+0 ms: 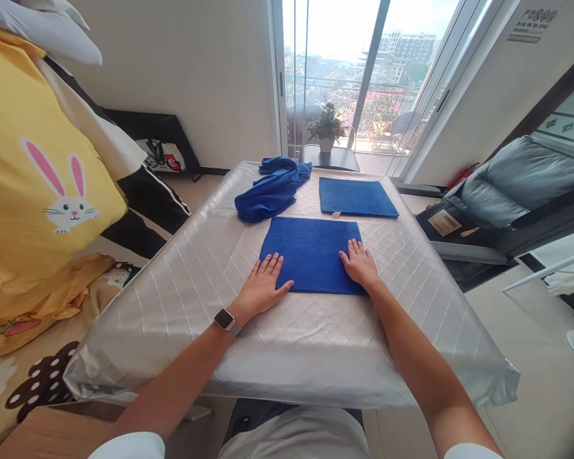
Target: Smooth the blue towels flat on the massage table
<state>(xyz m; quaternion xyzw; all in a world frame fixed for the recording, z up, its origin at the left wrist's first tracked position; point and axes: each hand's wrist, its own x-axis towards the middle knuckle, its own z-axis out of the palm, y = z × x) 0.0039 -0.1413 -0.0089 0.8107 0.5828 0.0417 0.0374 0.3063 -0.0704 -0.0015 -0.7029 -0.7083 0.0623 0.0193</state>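
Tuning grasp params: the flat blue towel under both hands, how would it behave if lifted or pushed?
The flat blue towel is probably floppy: the crumpled towel beside it slumps in soft folds. Likely light. Pushed, it may slide on the glossy table cover.

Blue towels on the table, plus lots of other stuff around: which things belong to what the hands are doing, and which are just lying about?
In hand:
- flat blue towel, pressed under left hand and right hand
- folded towel
- crumpled towels
- table

Lying about:
- potted plant
- yellow rabbit bedding
- grey seat
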